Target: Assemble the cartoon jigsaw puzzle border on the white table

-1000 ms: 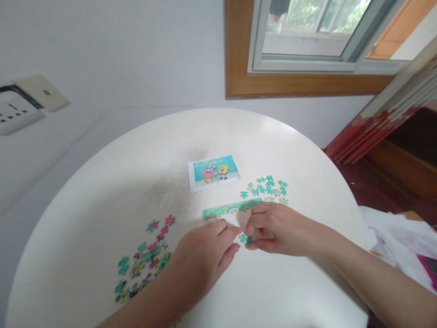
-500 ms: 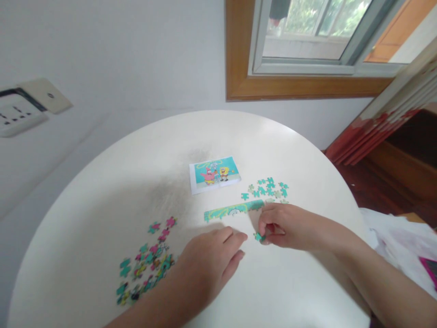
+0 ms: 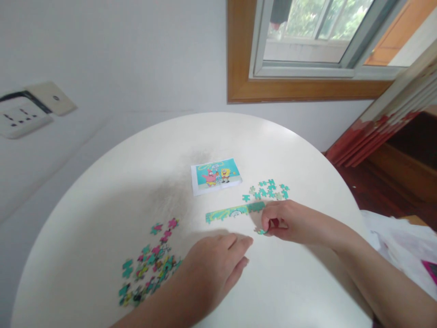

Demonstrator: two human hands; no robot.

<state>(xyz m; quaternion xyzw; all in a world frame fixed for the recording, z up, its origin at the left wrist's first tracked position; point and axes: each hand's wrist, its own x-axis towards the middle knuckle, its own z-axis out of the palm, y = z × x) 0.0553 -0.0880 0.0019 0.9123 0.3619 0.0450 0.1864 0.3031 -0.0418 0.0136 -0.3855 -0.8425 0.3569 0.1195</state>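
Note:
Between the thumb and fingers of my right hand (image 3: 282, 221) is a small teal puzzle piece (image 3: 261, 231), low over the table. My left hand (image 3: 223, 259) rests just left of it, fingers stretched out and holding nothing. Beyond both hands lies a joined strip of puzzle pieces (image 3: 227, 213), teal with yellow lines and part of a pale face. Its right end comes close to my right fingers. Behind the strip lies a reference picture (image 3: 216, 175) with a pink and a yellow cartoon figure. A group of loose teal pieces (image 3: 262, 192) is spread behind my right hand.
A mixed heap of puzzle pieces (image 3: 150, 269) lies left of my left forearm, which partly covers it. The round white table (image 3: 119, 182) stands against a wall with a socket (image 3: 22, 116) and a window (image 3: 307, 36). White plastic (image 3: 396, 246) lies beyond its right edge.
My right hand and the pinched piece have shifted slightly up and to the right. My left hand has moved a little right and down. The whole view has drifted slightly.

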